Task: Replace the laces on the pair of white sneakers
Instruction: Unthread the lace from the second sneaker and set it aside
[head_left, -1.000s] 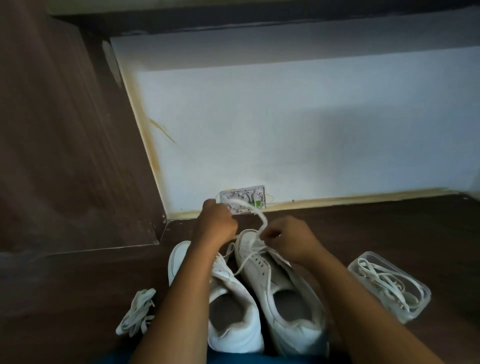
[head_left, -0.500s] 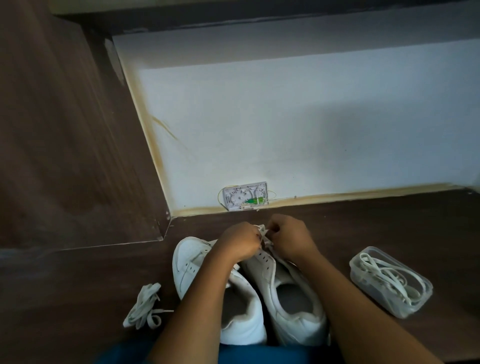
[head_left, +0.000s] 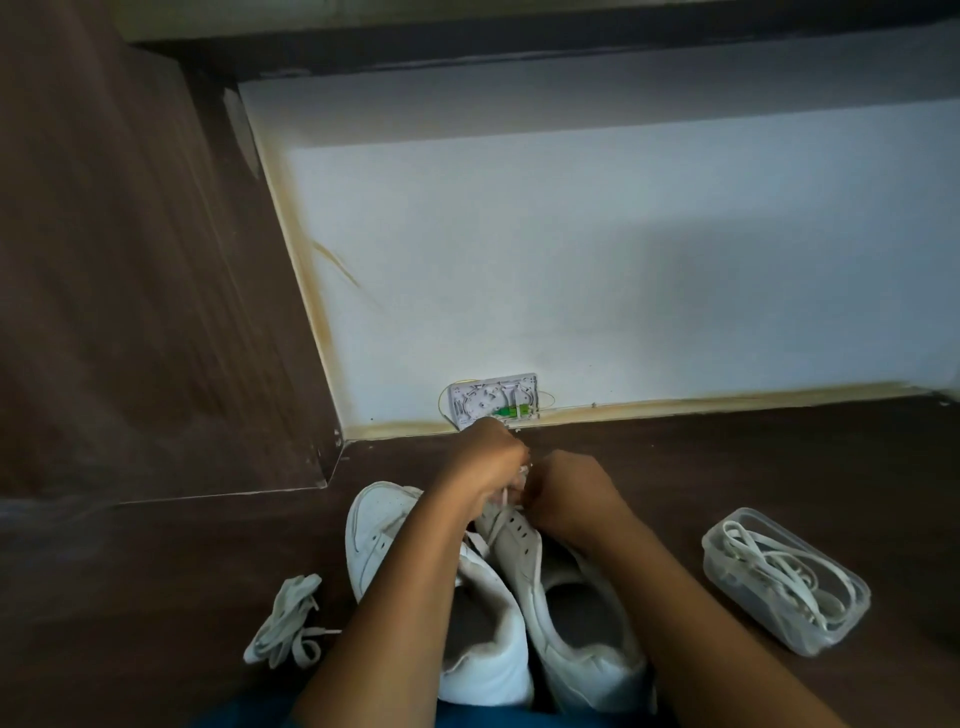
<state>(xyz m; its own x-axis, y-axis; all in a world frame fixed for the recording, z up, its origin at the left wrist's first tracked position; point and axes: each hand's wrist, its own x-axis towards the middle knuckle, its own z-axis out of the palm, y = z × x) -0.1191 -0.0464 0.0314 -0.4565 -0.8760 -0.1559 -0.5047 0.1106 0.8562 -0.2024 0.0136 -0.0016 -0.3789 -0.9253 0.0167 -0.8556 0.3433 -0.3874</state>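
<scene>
White lace (head_left: 497, 519) pinched above touching white sneakers (head_left: 382, 519).

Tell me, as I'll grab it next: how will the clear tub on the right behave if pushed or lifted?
The clear tub looks thin-walled and holds only laces, so it is probably light. Low and wide, it would likely slide on the wooden surface rather than tip. No lid shows, so the laces might spill if tilted.

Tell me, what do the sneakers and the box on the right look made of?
The sneakers look like smooth white leather or a synthetic lookalike, matte, with punched holes. The box looks like clear, glossy plastic: laces show through its walls.
</scene>
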